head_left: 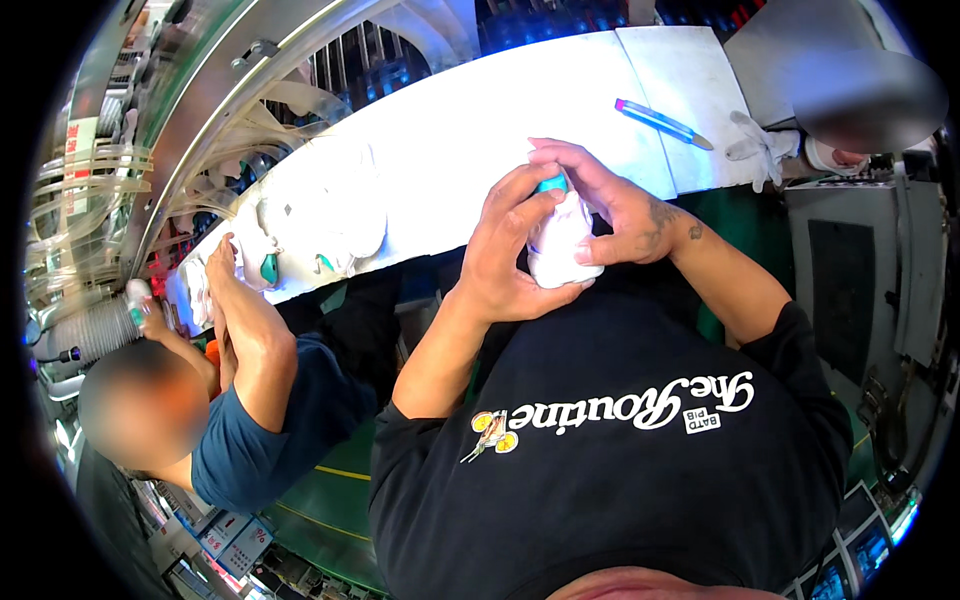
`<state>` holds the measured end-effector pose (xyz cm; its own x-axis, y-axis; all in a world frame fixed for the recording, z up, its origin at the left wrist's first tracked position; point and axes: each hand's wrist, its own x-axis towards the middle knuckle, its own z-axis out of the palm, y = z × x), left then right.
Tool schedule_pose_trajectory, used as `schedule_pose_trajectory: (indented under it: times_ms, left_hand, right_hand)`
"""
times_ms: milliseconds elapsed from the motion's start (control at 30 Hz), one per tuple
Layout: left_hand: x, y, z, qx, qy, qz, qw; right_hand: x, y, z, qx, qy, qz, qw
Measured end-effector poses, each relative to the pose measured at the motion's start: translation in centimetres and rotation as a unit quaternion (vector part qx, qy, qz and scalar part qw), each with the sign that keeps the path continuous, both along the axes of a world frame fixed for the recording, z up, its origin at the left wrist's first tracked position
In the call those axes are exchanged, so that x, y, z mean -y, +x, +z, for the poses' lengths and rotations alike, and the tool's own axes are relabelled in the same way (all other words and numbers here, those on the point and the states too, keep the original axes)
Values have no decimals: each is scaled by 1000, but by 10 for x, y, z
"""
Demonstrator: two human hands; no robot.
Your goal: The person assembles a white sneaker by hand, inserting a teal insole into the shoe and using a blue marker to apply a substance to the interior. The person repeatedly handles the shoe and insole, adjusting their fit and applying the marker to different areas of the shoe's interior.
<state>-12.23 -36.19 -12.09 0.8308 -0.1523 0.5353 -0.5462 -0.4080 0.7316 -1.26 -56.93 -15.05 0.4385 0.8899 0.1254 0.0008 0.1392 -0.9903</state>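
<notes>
Both my hands hold a bunched white fabric piece with a teal end, apparently a sock (pixel 562 238), in front of my chest at the table's near edge. My left hand (pixel 497 245) wraps round its left side, thumb underneath and fingers at the teal end. From the right, my right hand (pixel 625 222) closes on it, with the thumb pressed low on the white fabric and the fingers reaching over the top. The fabric's far side is hidden by my fingers.
A white table (pixel 450 130) curves across the front. On its right lie a blue pen-like tool (pixel 664 124) and a white glove (pixel 758 148). More white-and-teal fabric pieces (pixel 268 262) lie at left beside a co-worker (pixel 265 430). Machinery (pixel 390 60) stands behind the table.
</notes>
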Motion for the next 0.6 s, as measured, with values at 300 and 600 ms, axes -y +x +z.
schedule_pose_trajectory:
  times_ms: [300,600]
  left_hand:
    - [6,3,-4,38,25,9,999]
    - [-16,-3,4,-47,2,10,999]
  right_hand:
    - [-2,-14,19,85,-48,-42,994]
    - [7,-12,12,173,-20,-104,979]
